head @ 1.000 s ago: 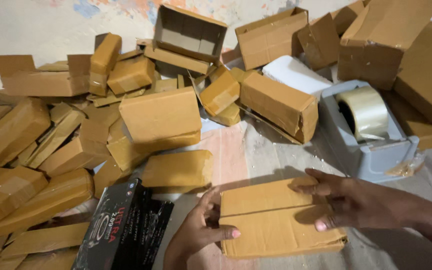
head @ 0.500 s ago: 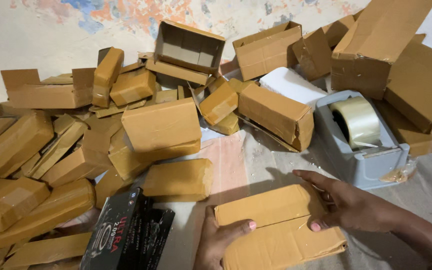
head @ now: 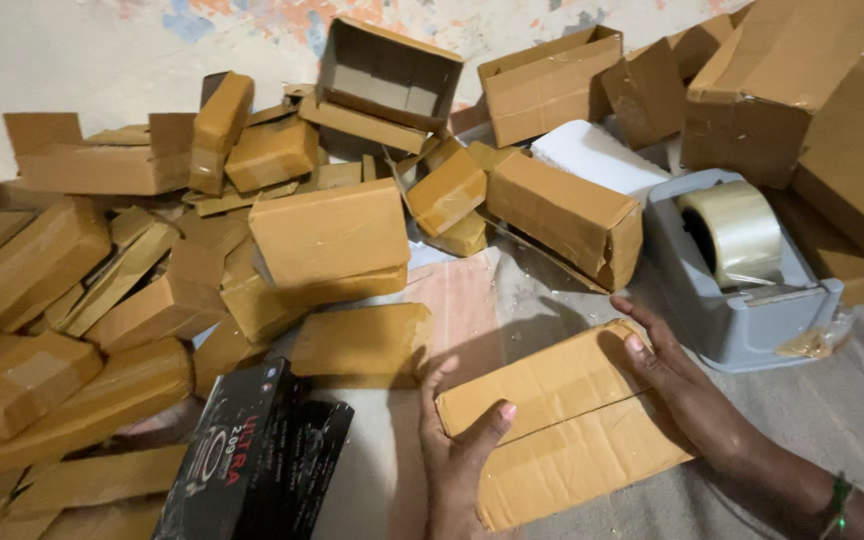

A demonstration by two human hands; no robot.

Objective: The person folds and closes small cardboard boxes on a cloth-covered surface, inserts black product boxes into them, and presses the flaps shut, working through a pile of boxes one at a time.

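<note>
A flat brown cardboard box [head: 562, 425] lies on the cloth in front of me, its two top flaps meeting in a seam. My left hand [head: 457, 450] grips its left end, thumb on top. My right hand [head: 687, 385] presses on its right end with the fingers spread over the upper flap. A black printed product box [head: 252, 460] lies just left of my left hand.
A grey tape dispenser [head: 742, 320] with a clear tape roll [head: 732, 230] stands at the right. Several sealed brown boxes [head: 332, 235] are piled left and behind, an open empty box [head: 387, 70] sits at the back, and a white block [head: 597, 160] lies between boxes.
The box has tilted and shifted slightly toward me. My left hand has slid lower along its left end, and my right hand stays on the right end.
</note>
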